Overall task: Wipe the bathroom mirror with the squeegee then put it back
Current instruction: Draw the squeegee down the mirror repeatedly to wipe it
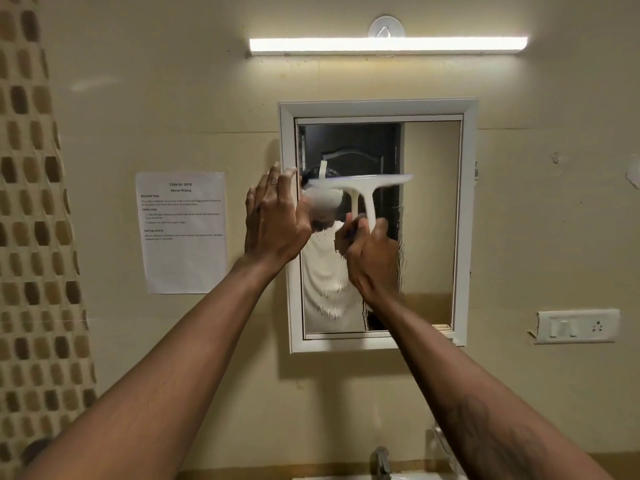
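Note:
A white-framed mirror [431, 216] hangs on the beige wall, with water streaks across its lower half. My right hand [372, 258] grips the handle of a white squeegee [360, 188]; its blade lies level against the glass about a third of the way down. My left hand [275, 220] rests flat with fingers together on the mirror's left frame edge, holding nothing. The reflection shows a person in a white shirt wearing a headset.
A printed task sheet [183, 232] is stuck to the wall left of the mirror. A tube light [388, 45] glows above, with a round hook [386, 27] over it. A switch plate [576, 326] sits at right. A tap [381, 462] stands below. Brown mosaic tiles [31, 237] line the left.

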Demonstrator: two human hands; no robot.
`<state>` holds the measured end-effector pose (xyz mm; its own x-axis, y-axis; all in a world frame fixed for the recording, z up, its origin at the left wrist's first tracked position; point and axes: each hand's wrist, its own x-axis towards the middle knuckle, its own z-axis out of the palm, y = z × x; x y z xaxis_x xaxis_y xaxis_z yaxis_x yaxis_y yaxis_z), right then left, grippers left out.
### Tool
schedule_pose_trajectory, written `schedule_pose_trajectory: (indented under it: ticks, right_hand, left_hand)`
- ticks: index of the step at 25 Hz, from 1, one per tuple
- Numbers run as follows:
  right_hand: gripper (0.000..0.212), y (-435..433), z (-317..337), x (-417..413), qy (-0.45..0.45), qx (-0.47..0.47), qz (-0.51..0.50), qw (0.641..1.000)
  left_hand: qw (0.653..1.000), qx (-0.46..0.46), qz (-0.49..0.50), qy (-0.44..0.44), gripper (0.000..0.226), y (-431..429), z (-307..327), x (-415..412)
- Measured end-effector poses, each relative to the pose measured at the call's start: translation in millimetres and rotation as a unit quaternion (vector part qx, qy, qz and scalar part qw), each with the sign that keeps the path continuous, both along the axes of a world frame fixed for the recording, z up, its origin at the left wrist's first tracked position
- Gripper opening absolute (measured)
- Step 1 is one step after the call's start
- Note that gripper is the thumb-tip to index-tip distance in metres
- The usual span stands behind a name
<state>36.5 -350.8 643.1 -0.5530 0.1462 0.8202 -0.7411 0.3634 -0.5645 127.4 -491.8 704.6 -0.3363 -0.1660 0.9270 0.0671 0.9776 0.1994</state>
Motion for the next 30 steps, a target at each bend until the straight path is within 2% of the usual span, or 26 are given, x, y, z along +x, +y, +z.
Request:
schedule_pose_trajectory:
  ticks: [2, 5, 12, 20, 25, 30]
  right_hand:
    - [0.033, -3.5, 31.6, -2.0, 0.010, 0.005, -0.013, 1.000]
    - [0.025, -12.0, 65.2, -6.0, 0.015, -0.047, 0.010, 0.999]
    - [0.032, -30.9, 101.5, -5.6, 0.001, -0.040, 0.021, 0.999]
    - [0.033, -43.2, 109.8, -8.7, 0.002, -0.030, 0.001, 1.000]
    - [0.033, -41.3, 108.6, -11.9, 0.006, -0.012, -0.047, 0.999]
    - [0.022, -37.7, 72.0, -11.6, 0.008, 0.004, -0.079, 0.997]
  left_hand:
    - [1.000, 0.004, -0.003, 0.004, 0.054, -3.7, 3.7, 2.9]
    - [1.000, -0.001, 0.000, 0.004, 0.054, -5.7, 8.8, 5.9]
    - [1.000, -0.012, 0.006, 0.008, 0.053, -15.7, 20.3, 9.7]
    - [1.000, -0.013, 0.010, 0.005, 0.056, -29.5, 21.6, 11.8]
    - [1.000, -0.006, -0.005, -0.002, 0.056, -27.5, 19.5, 5.3]
    - [1.000, -0.005, -0.018, -0.003, 0.055, -19.3, 10.7, -1.0]
